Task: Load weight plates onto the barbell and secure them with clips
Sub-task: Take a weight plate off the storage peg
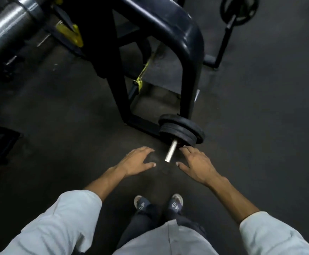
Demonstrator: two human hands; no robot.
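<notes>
A short silver barbell sleeve (170,151) points toward me from a stack of black weight plates (183,129) low above the dark floor. My left hand (138,161) hovers just left of the sleeve's end, palm down, fingers spread, holding nothing. My right hand (197,163) hovers just right of the sleeve, fingers spread and empty, its fingertips close to the front plate. A small reddish part shows on the sleeve against the plates; I cannot tell what it is. The far part of the bar is hidden behind the plates.
A heavy black steel frame (185,43) with yellow parts stands right behind the plates. A thick chrome bar (4,26) crosses the top left. Another plate-loaded bar on a stand (240,11) is at the top right. My shoes (159,203) stand on dark rubber flooring.
</notes>
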